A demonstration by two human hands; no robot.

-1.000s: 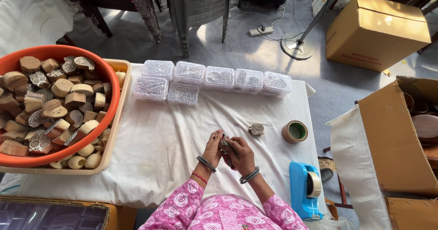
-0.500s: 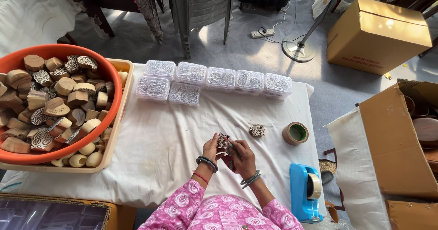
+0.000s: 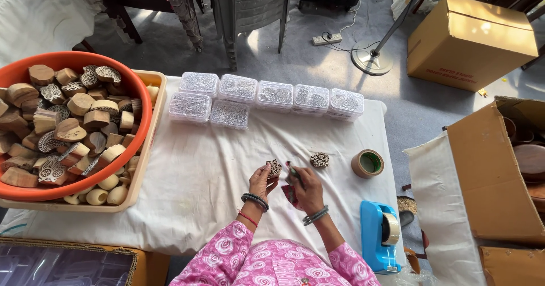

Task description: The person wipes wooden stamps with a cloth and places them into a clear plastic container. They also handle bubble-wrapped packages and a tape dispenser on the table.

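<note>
One carved block (image 3: 275, 167) in left grip (image 3: 262, 181)

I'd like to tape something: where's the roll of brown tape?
The brown tape roll lies on the white cloth to the person's right, between a carved block and the blue dispenser.

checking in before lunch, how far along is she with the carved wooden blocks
Done: seven clear lidded boxes look filled. In hand: left hand holds a carved wooden block; right hand holds something dark. Left: one block on the cloth and a heaped orange tub.
</note>
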